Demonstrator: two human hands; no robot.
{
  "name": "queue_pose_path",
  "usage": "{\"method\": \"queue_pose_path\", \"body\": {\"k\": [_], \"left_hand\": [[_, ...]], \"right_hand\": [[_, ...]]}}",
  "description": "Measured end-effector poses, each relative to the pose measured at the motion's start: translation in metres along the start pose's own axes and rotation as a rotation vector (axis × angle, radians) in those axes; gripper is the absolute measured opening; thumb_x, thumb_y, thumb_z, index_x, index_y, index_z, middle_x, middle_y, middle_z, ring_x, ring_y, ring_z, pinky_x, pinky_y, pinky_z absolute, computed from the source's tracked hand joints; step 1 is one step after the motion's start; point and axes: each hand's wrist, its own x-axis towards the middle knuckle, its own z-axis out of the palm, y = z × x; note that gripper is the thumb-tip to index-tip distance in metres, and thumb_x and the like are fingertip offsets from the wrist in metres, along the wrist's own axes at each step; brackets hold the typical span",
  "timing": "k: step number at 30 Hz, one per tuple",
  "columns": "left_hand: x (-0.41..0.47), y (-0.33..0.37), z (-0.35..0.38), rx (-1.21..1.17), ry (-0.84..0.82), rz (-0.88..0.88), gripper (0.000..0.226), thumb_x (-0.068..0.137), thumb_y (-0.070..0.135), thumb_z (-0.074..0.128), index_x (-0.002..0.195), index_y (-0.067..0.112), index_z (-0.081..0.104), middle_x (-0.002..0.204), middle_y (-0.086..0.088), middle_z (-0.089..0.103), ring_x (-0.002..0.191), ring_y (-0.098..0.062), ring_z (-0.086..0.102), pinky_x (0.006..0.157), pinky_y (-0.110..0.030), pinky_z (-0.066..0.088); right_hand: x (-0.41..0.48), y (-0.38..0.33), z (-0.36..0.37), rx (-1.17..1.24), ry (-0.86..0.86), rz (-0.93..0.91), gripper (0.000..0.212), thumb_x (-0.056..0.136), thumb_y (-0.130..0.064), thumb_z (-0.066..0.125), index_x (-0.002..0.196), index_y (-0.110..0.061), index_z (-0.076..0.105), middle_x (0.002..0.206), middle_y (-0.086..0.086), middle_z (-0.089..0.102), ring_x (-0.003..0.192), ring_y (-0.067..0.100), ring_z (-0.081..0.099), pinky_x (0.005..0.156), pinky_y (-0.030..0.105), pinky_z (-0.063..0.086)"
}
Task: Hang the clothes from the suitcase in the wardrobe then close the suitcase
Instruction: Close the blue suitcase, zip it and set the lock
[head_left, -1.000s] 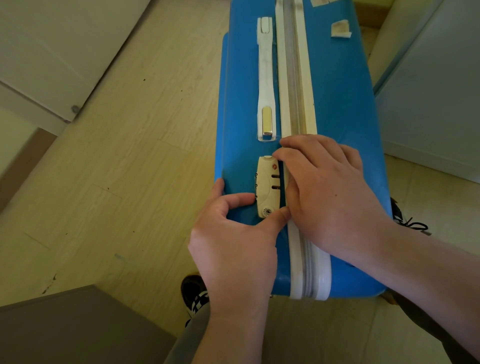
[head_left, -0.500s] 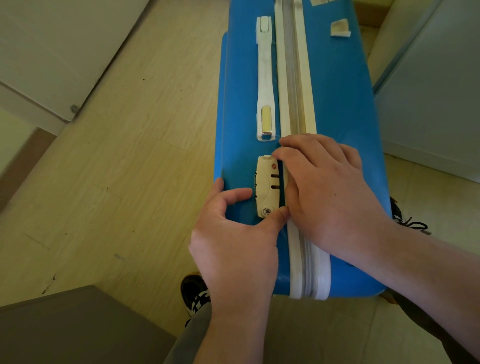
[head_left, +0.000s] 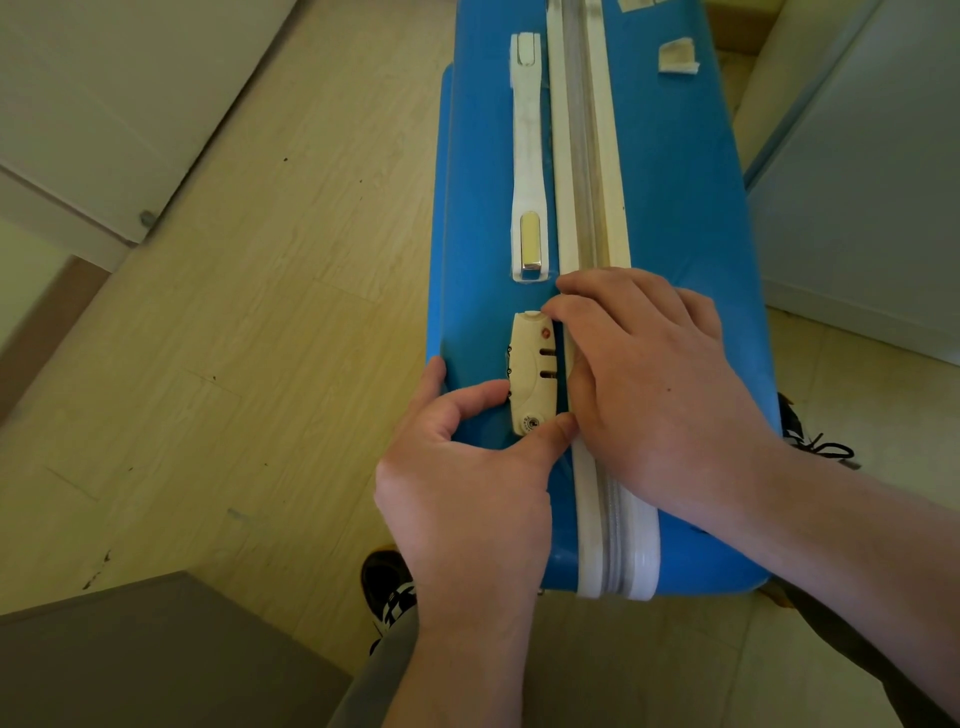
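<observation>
Pinching the lock: the left hand (head_left: 467, 483) clamps the cream combination lock (head_left: 532, 374) between its thumb tip and its curled forefinger. The other fingers bend against the suitcase's left edge.
Right hand: the right hand (head_left: 660, 395) lies palm down across the middle of the suitcase's top face, fingers together and only lightly bent. The forefinger tip touches the lock's far corner. No grasp shows, and whatever sits under the palm is hidden.
Lock: it is set on the suitcase's top face, toward the near end, left of the centre line.
Suitcase: the blue hard-shell suitcase (head_left: 675, 208) stands on the floor with a narrow side up and its two halves together. It runs lengthwise away from the person.
Zipper: the pale zipper band (head_left: 589, 156) runs down the centre of the suitcase's top face, passes under the right hand and wraps over the near end.
Handle: the white carry handle (head_left: 527, 145) lies flat on the suitcase's top face, beyond the lock and left of the zipper.
Sticker scrap: a torn label (head_left: 678, 57) sits on the suitcase's far right.
Floor: pale wood-look flooring (head_left: 260, 338) lies all round the suitcase.
Shoes: one dark shoe (head_left: 387, 587) is at the suitcase's near left corner, and another (head_left: 810, 441) is at its right side.
Furniture: a grey block (head_left: 130, 654) stands near left of the suitcase. White panels stand far left (head_left: 104, 104) and right (head_left: 872, 208).
</observation>
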Motion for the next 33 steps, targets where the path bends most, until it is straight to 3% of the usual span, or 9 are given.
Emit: {"method": "queue_pose_path", "body": {"k": [8,15,20,23,28,33], "left_hand": [[-0.001,0.0,0.002,-0.043,-0.007,-0.024,0.043,0.054,0.028,0.099,0.089,0.035,0.076,0.141,0.032,0.05,0.124,0.01,0.05,0.089,-0.017,0.049],[0.001,0.001,0.002,-0.029,0.016,-0.04,0.047,0.052,0.029,0.1,0.089,0.034,0.072,0.141,0.031,0.05,0.124,0.002,0.053,0.093,-0.033,0.056],[0.006,0.004,-0.001,0.035,0.028,-0.018,0.074,0.051,0.031,0.1,0.112,0.039,0.058,0.13,0.023,0.056,0.115,-0.004,0.06,0.086,-0.031,0.059],[0.013,0.007,-0.007,0.177,-0.064,0.069,0.087,0.054,0.037,0.098,0.126,0.045,0.048,0.124,0.019,0.054,0.111,-0.008,0.059,0.084,-0.033,0.059],[0.031,0.018,-0.02,0.477,-0.316,0.298,0.084,0.067,0.045,0.09,0.134,0.054,0.04,0.156,0.016,0.026,0.144,-0.009,0.027,0.113,-0.031,0.03],[0.045,0.034,-0.027,0.658,-0.494,0.268,0.102,0.061,0.041,0.094,0.138,0.061,0.029,0.155,0.015,0.013,0.142,-0.019,0.032,0.111,-0.045,0.043]], "right_hand": [[0.0,0.0,0.0,0.001,0.001,0.0,0.043,0.09,-0.027,0.045,0.13,-0.017,0.06,0.137,0.002,0.056,0.13,0.023,0.046,0.104,0.039,0.029],[-0.001,0.0,0.0,0.014,0.017,0.001,0.042,0.091,-0.025,0.046,0.129,-0.016,0.061,0.136,0.002,0.057,0.13,0.023,0.046,0.104,0.038,0.028],[-0.002,0.0,0.0,0.027,0.001,0.001,0.043,0.091,-0.027,0.042,0.13,-0.017,0.06,0.137,0.001,0.056,0.13,0.022,0.045,0.104,0.037,0.027],[-0.002,0.0,-0.001,0.036,0.002,0.001,0.045,0.091,-0.028,0.041,0.13,-0.018,0.06,0.137,0.0,0.056,0.13,0.022,0.045,0.104,0.038,0.028],[0.001,0.001,-0.005,0.077,-0.015,-0.011,0.041,0.092,-0.028,0.043,0.127,-0.017,0.061,0.137,0.003,0.055,0.131,0.022,0.043,0.103,0.041,0.033],[-0.001,0.005,-0.019,0.059,-0.023,0.104,0.041,0.092,-0.029,0.062,0.13,-0.014,0.059,0.135,0.011,0.051,0.128,0.031,0.042,0.098,0.048,0.043]]}}
